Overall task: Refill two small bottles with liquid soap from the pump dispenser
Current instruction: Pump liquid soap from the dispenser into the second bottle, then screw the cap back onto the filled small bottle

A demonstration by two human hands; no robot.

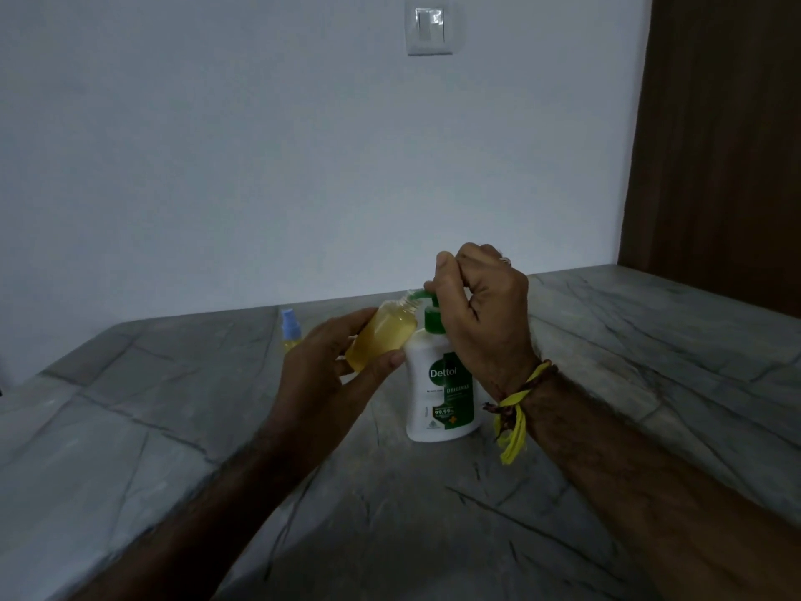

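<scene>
Your left hand [329,375] holds a tilted bottle [381,336] at the spout; your right hand [481,314] grips the dispenser [437,392] pump.

A white pump dispenser [437,383] with a green label stands upright near the middle of the grey marble counter [173,427]. The right hand [481,310], a yellow thread [513,409] tied at its wrist, curls over the green pump head. The left hand [333,370] holds a small clear bottle [381,336] of yellowish liquid, tilted, its open mouth at the spout. Towards the counter's back edge, a second small bottle [289,329] with a pale blue cap stands by the wall [260,167].
</scene>
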